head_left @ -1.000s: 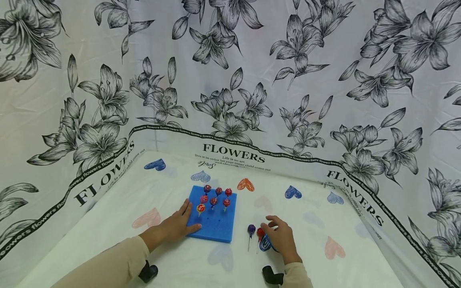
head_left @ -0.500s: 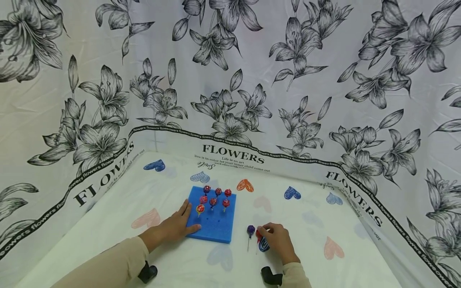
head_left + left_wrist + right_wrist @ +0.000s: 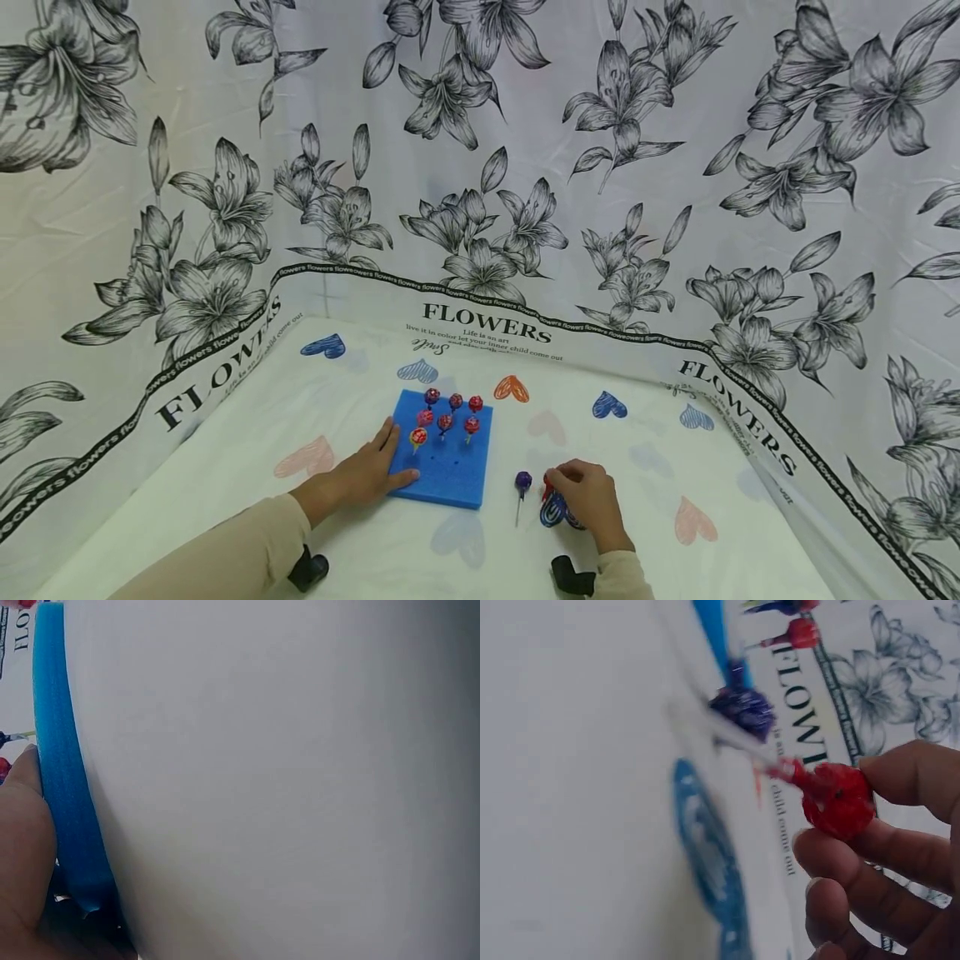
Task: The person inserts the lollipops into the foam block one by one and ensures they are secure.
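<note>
Between thumb and fingers, my right hand point(image 3: 594, 498) pinches a red-wrapped lollipop point(image 3: 840, 804) by its candy head. Its white stick points away from the hand in the right wrist view. A purple-wrapped lollipop point(image 3: 523, 481) lies on the cloth just left of it. My left hand point(image 3: 362, 477) rests on the left side of a blue foam board point(image 3: 450, 485), fingers straight along the edge and thumb on the near left corner. Several wrapped lollipops point(image 3: 445, 422) stand upright in the board's far part, and small holes show in its near part.
A white cloth point(image 3: 390, 550) printed with hearts covers the work surface. Behind it hangs a floral curtain point(image 3: 495, 108) with a lettered border. Black curved pieces sit by the wrists, one near the left sleeve point(image 3: 309, 572) and one near the right sleeve point(image 3: 622, 577).
My right hand has closed its fingers on the red lollipop and shifted it slightly right, away from the purple one. The left hand and the board stay in place.
</note>
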Demonstrator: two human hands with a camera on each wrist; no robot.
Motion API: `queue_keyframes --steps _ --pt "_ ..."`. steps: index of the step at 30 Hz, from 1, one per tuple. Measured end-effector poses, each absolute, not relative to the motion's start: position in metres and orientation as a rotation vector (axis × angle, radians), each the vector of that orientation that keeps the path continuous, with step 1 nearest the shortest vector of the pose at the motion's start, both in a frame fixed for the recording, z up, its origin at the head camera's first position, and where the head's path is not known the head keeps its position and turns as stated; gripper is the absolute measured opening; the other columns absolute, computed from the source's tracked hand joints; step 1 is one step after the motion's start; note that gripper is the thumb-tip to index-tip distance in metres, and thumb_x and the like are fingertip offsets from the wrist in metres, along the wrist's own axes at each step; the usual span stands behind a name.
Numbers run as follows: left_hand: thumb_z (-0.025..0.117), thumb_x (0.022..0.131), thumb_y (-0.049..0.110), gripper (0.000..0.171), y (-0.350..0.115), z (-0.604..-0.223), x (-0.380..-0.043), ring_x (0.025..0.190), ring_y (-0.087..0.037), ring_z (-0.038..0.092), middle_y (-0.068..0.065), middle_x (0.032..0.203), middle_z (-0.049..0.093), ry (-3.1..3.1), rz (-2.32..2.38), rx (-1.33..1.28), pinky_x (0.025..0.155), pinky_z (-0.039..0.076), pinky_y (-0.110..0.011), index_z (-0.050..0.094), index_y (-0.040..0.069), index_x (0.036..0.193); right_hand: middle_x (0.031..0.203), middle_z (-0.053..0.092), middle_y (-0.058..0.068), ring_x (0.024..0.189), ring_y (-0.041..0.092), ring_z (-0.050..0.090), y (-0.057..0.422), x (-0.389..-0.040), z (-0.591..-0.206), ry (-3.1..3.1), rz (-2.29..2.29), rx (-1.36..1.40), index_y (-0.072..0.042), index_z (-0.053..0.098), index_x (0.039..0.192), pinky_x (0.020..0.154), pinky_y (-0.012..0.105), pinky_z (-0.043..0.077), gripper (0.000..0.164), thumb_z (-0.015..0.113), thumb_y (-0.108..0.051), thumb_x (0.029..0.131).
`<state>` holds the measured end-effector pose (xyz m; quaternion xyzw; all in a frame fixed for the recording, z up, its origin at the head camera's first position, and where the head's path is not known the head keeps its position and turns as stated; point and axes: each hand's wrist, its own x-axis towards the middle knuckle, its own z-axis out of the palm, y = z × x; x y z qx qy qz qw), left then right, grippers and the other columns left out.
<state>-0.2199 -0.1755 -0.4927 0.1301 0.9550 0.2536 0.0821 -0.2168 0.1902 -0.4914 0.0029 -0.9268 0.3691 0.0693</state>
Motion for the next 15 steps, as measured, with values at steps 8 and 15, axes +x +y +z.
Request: queue_keyframes --steps 8,15 --pt "0.058 0.089 0.058 0.098 -0.176 -0.495 -0.220 0.137 -0.047 0.024 -0.022 0.158 0.004 2.847 0.753 0.398 0.102 0.033 -0.056 0.015 -0.004 0.152 0.089 0.071 -0.001 0.086 0.019 0.064 0.187 -0.206 -0.461 -2.535 1.382 -0.034 -0.010 0.074 0.101 0.080 0.039 0.052 0.019 0.071 -0.024 0.090" --pt "0.058 0.089 0.060 0.099 -0.176 -0.496 -0.221 0.137 -0.047 0.023 -0.022 0.158 0.003 2.843 0.762 0.402 0.103 0.033 -0.057 0.015 -0.004 0.152 0.093 0.070 -0.001 0.086 0.019 0.061 0.179 -0.204 -0.430 -2.371 1.411 0.129 -0.010 0.073 0.105 0.076 0.037 0.049 0.018 0.071 -0.018 0.090"
